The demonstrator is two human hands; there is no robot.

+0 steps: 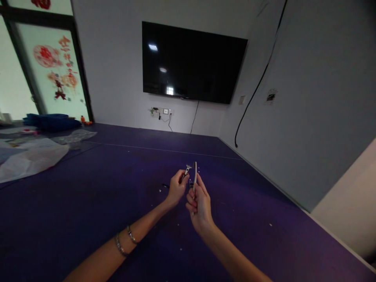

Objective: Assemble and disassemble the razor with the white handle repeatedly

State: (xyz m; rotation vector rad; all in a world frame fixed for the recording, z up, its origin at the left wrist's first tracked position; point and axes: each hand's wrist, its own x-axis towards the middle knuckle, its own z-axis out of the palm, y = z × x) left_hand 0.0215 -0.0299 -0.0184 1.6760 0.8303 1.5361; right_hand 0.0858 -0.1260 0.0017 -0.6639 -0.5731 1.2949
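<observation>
My left hand is closed around the handle of a small razor, whose silver T-shaped head points up. In my right hand is a pale toothbrush, held upright with its dark bristles turned left toward the razor. The razor head and the bristles are close together; whether they touch I cannot tell. A small dark and clear piece shows beside my right fingers, too small to name. Just behind my left wrist, a dark slim object lies on the purple surface, partly hidden.
Small white bits are scattered over the surface. Clear plastic sheeting and a blue cloth bundle lie at the left. A television hangs on the far wall, and a black cable dangles down the right wall.
</observation>
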